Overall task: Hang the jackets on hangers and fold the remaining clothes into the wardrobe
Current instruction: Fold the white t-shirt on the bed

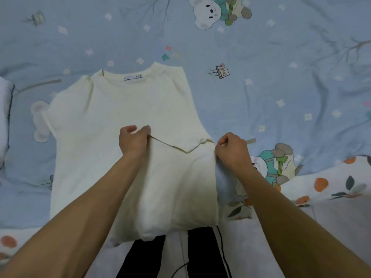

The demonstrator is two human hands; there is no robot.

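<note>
A cream short-sleeved T-shirt (112, 121) lies flat on the bed, neck away from me and label showing. Its right sleeve is folded inward over the body. My left hand (133, 140) pinches the edge of that folded sleeve near the shirt's middle. At the shirt's right side, my right hand (232, 151) grips the fabric edge with curled fingers. The left sleeve still lies spread out to the left.
The blue bedsheet (281, 87) has bear and flower prints. A white quilt with orange fruit print (331, 187) lies at the lower right. Black trousers (202, 255) with a white stripe show below the shirt's hem. A pale pillow edge (4, 117) sits far left.
</note>
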